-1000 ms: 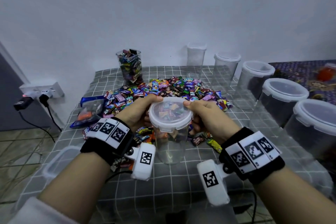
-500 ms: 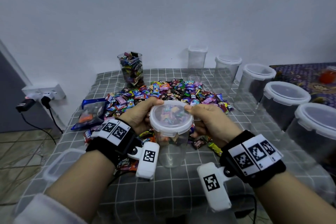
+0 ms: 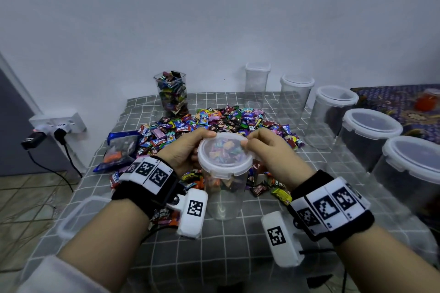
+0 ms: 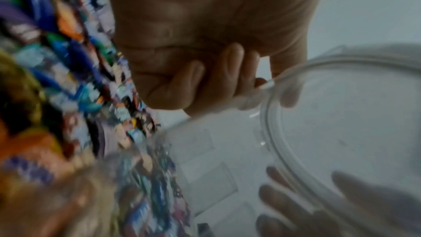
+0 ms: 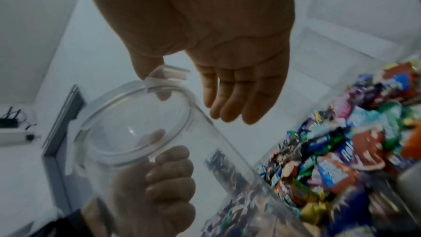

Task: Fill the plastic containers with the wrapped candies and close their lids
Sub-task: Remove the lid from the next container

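A clear cylindrical container (image 3: 225,197) with a white-rimmed lid (image 3: 225,154) stands in front of me, candies showing only in its upper part. My left hand (image 3: 185,150) grips it just under the rim, thumb on the lid's edge; through the clear wall its curled fingers (image 5: 168,177) show. My right hand (image 3: 269,152) holds the lid's right edge, its thumb on a raised clip flap (image 5: 173,73) and its fingers (image 5: 230,107) hanging straight beside the wall. The wrapped candies (image 3: 214,121) lie heaped behind. The lid (image 4: 341,114) fills the left wrist view.
A candy-filled open container (image 3: 172,94) stands at the back left. Several empty lidded containers (image 3: 371,135) line the right side of the checked cloth (image 3: 238,245). A blue bag (image 3: 120,147) and a loose lid (image 3: 78,214) lie left. A socket with plugs (image 3: 57,126) is on the wall.
Both hands have stayed on the container and its lid. The view has tilted a little, so the table sits lower in the picture. No change of grip shows.
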